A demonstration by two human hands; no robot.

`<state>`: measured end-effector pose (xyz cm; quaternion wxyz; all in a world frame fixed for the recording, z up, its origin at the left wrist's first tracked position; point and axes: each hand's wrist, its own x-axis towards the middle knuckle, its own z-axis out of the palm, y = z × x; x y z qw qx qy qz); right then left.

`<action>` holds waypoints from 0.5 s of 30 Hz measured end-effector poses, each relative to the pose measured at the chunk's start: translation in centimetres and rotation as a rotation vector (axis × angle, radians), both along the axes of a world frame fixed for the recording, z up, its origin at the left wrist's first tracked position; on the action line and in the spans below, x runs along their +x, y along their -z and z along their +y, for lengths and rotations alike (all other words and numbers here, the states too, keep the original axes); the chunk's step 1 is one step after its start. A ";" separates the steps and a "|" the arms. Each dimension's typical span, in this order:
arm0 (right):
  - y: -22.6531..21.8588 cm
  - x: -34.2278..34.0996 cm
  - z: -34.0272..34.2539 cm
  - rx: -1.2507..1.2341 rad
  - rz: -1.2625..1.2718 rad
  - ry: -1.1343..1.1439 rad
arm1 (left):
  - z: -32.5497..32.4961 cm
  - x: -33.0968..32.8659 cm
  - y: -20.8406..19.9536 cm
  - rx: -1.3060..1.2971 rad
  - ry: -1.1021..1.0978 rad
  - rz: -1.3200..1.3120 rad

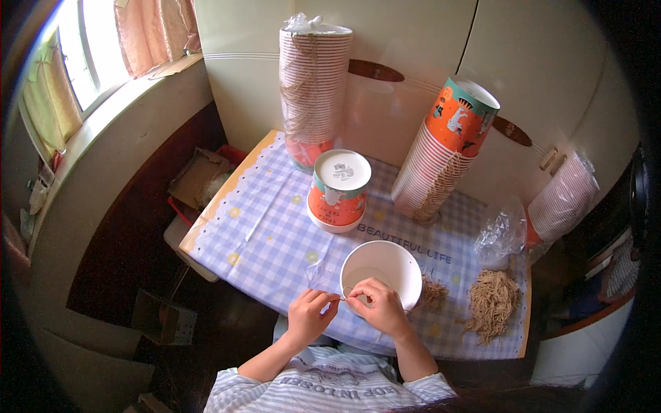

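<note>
Near the table's front edge, my left hand [312, 317] and my right hand [379, 307] meet with fingertips pinched on what looks like a thin tan cord [343, 298]. The cord is mostly hidden by the fingers. Just behind my hands, a white paper bucket [394, 260] opens toward me, and my right hand overlaps its near rim. A small bunch of tan cords [433, 294] lies at the bucket's right side. Farther right sits a larger tangled pile of tan cords [493, 306].
An orange and teal bucket [337, 199] stands upside down mid-table. Behind it rise a plastic-wrapped bucket stack [313, 89] and a leaning stack [441, 151]. Another wrapped stack [563, 199] and a crumpled plastic bag [501, 230] are at right. A checked cloth [268, 241] covers the table.
</note>
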<state>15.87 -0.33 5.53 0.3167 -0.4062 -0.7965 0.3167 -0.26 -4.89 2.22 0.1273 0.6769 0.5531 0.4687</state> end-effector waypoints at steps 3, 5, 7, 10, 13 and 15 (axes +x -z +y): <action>0.1 -0.1 0.0 -0.026 0.023 -0.019 | 0.1 0.0 0.1 0.059 0.005 -0.005; 0.2 -0.1 0.1 -0.031 0.026 -0.027 | 0.2 0.1 0.2 0.075 0.021 -0.019; 0.3 -0.1 0.2 -0.034 0.029 -0.031 | 0.3 0.2 0.2 0.094 0.004 -0.039; 0.3 -0.1 0.2 -0.040 0.044 -0.034 | 0.2 0.3 0.8 -0.009 0.014 -0.130; 0.3 0.0 0.2 -0.039 0.052 -0.031 | 0.2 0.4 0.5 -0.116 0.049 -0.210; 0.3 0.0 0.2 -0.047 0.054 -0.028 | 0.2 0.4 0.9 -0.149 0.079 -0.285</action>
